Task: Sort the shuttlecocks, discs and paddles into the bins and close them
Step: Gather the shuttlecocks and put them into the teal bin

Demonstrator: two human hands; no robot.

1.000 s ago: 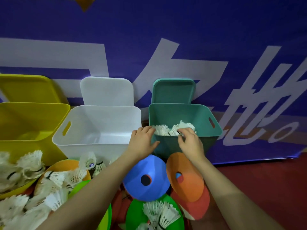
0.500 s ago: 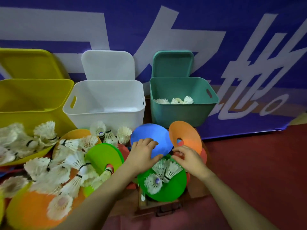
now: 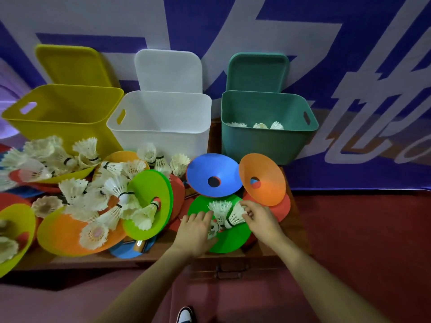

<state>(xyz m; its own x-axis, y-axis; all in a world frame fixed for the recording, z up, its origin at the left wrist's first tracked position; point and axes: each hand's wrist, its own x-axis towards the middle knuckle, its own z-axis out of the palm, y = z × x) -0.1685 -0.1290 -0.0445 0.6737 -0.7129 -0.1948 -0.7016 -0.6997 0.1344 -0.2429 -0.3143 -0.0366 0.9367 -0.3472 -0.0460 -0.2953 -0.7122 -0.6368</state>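
Smooth matt plastic bins (image 3: 268, 145), feathered shuttlecocks (image 3: 224, 210)

White shuttlecocks (image 3: 224, 213) lie on a green disc (image 3: 233, 238) at the desk's front edge; a few more rest in the open teal bin (image 3: 268, 145).

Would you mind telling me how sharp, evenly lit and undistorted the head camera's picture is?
Head view: wide-angle bending bows the banner and tilts the yellow bin outward; lighting is soft, dimmer along the bottom, without harsh glare; the green disc and both hands, left and right, are fairly sharp, while shuttlecocks at the far left edge smear.
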